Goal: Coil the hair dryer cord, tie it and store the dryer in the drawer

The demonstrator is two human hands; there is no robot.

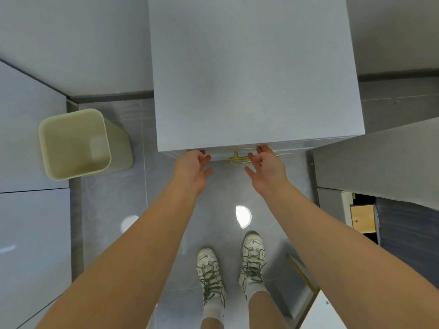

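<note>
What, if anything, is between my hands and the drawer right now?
Nothing visible. Both are at the drawer front under the cabinet top: the left hand beside the gold handle, the right hand over the handle's right end. The beige bin stands apart on the floor.

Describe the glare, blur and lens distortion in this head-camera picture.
Head view: two bright round reflections glare on the glossy grey tiled floor; the white flat-topped cabinet is evenly lit, its edges splayed by the wide lens; left hand and right hand look slightly soft.
</note>
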